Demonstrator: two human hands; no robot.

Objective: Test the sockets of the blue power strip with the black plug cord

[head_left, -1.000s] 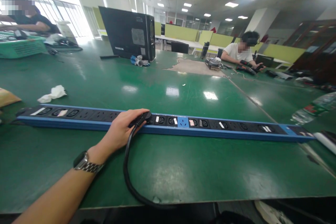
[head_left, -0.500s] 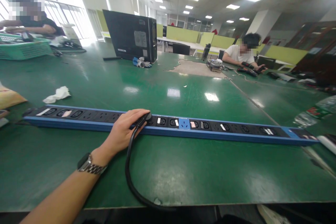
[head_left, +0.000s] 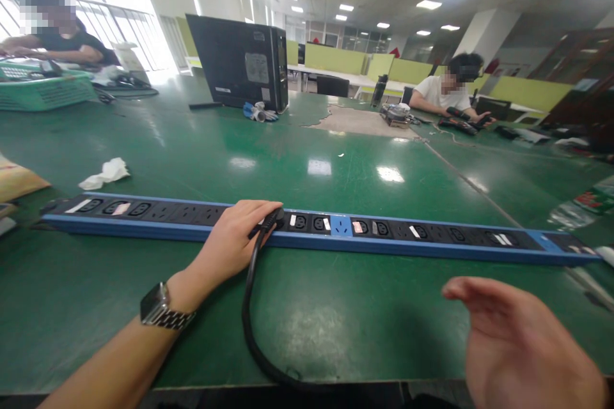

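A long blue and black power strip [head_left: 378, 243] lies across the green table, with rows of sockets and small white labels facing up. My left hand [head_left: 235, 233], wearing a watch on the wrist, is closed around a black power plug [head_left: 272, 220] at the strip's middle. Whether the plug is fully seated in a socket I cannot tell. A thick black cord [head_left: 248, 307] runs from the plug down over the table's front edge. My right hand [head_left: 522, 339] is at the lower right, raised in front of the strip, fingers extended and holding nothing.
A black computer tower [head_left: 240, 64] stands behind the strip, with gloves [head_left: 259, 112] beside it. Crumpled tissue [head_left: 105, 172] lies at left, a green basket [head_left: 48, 89] farther back. A plastic bottle [head_left: 585, 204] is at right. Two people sit across the table.
My right hand has come into view at the lower right. My left hand stays on the plug at the strip, and the cord's bend has shifted slightly right in view.
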